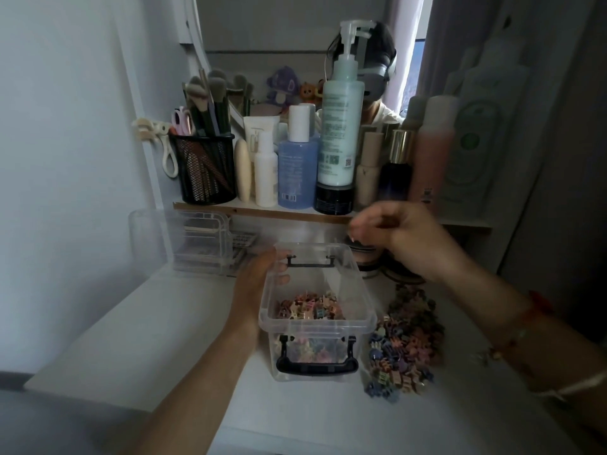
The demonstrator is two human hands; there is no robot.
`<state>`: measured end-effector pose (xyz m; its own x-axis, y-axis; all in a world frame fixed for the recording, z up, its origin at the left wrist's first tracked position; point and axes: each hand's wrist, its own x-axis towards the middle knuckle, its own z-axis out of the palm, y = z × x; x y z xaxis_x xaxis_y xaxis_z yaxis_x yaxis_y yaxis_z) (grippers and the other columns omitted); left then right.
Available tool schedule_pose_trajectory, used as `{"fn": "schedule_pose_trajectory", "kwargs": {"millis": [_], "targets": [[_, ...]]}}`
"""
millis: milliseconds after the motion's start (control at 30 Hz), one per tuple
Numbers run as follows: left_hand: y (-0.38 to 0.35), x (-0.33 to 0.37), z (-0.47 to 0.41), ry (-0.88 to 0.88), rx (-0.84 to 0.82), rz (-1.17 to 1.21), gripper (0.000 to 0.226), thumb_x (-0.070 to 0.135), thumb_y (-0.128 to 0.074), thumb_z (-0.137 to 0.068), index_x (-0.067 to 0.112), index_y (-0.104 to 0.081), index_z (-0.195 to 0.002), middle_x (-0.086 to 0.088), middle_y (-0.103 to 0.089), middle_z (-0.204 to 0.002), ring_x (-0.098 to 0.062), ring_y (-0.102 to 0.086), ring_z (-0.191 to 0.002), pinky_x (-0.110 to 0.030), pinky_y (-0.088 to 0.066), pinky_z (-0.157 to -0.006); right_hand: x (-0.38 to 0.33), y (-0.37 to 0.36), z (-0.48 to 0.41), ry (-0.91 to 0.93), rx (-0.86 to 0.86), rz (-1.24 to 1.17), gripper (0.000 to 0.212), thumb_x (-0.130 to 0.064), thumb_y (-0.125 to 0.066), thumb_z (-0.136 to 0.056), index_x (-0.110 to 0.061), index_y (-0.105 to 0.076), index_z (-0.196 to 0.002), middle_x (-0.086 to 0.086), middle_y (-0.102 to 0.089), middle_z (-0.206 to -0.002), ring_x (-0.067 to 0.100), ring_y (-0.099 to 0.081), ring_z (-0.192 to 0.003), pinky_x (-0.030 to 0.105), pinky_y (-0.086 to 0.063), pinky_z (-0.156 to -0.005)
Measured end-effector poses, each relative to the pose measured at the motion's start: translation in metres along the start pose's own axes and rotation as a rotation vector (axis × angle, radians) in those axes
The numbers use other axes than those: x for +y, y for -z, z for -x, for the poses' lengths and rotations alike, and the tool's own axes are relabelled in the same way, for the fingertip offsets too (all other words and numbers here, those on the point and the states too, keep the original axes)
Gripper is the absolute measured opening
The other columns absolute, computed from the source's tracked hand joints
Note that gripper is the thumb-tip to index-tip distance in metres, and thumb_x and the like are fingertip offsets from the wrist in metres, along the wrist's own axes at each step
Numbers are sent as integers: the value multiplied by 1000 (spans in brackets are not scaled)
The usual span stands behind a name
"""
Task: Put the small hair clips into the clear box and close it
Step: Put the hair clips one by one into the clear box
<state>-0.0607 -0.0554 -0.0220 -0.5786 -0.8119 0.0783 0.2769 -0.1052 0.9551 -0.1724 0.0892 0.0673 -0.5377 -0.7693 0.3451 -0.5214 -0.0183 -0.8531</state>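
We note a clear box [317, 290] of glossy smooth plastic, a matt white counter [131, 339], and a black metal-mesh cup [207, 169].

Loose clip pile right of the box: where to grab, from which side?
Take the hair clips off the top of the heap, from above and the right. They are tiny and lie jumbled on the table, and the clear box wall stands close on their left, so probably a fingertip pinch of several.
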Motion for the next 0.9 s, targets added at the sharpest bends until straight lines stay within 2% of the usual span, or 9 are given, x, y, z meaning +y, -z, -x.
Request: {"fn": "schedule_pose_trajectory", "kwargs": {"millis": [67,167,334,434,501,601,734,801,901], "targets": [[0,0,0,15,7,-18,18,34,-53,-88,22,-64,-82,-1,-61,-84,-16,-58,-74,-33,-42,-77,-6,-1,1,27,-59,-66,17,-3,-64,-80,-20,-64,-77,-3,-65,-77,3,-60,-69,12,-49,-67],[1,0,1,22,20,-28,22,32,-47,-93,23,-64,-83,-1,-62,-86,-16,-58,-76,-35,-40,-84,6,3,3,17,-75,179,17,-5,-64,-81,-22,-64,-79,-9,-61,-77,2,-56,-72,13,-46,-66],[-1,2,6,13,27,-48,23,31,-44,-94,22,-63,-84,-4,-60,-90,-16,-58,-76,-33,-41,-78,36,3,18,-155,-503,686,17,-11,-64,-81,-11,-72,-96,-6,-69,-94,1,-58,-81,1,-39,-61],[-3,5,8,31,24,-37,23,31,-45,-93,21,-63,-83,-2,-60,-85,-16,-57,-74,-30,-42,-72,40,-2,21,-147,-493,746,16,-15,-63,-83,-11,-72,-96,-2,-71,-98,-1,-55,-82,-4,-34,-50],[-2,6,8,44,19,-35,21,33,-48,-91,21,-63,-82,-2,-60,-85,-16,-57,-74,-29,-41,-69,43,-3,18,-133,-469,768,16,-12,-62,-83,-10,-72,-96,0,-71,-100,2,-58,-86,-2,-35,-52],[-3,6,9,33,-1,-30,23,42,-60,-73,22,-62,-83,-1,-59,-86,-16,-56,-75,-30,-42,-69,45,-3,10,-116,-368,686,16,-6,-59,-84,-9,-72,-92,0,-72,-93,3,-59,-79,9,-41,-64],[-2,8,11,47,-14,-37,32,42,-57,-58,23,-62,-83,3,-59,-87,-15,-57,-76,-30,-41,-65,20,-3,1,-22,-41,202,8,-2,-60,-83,-5,-68,-82,-8,-59,-68,-8,-55,-56,1,-43,-59],[-1,7,11,62,-8,-36,32,41,-59,-58,24,-63,-84,4,-60,-89,-15,-58,-78,-30,-42,-66,7,-3,-1,7,-23,-5,10,-1,-60,-83,-8,-65,-80,-6,-58,-66,-9,-55,-49,2,-44,-54],[-1,7,12,65,-9,-28,32,41,-59,-58,23,-64,-84,5,-61,-87,-14,-58,-78,-31,-42,-66,6,-1,-1,18,-46,31,8,-2,-59,-84,-4,-66,-88,-5,-59,-68,-9,-55,-50,4,-45,-57]]}}
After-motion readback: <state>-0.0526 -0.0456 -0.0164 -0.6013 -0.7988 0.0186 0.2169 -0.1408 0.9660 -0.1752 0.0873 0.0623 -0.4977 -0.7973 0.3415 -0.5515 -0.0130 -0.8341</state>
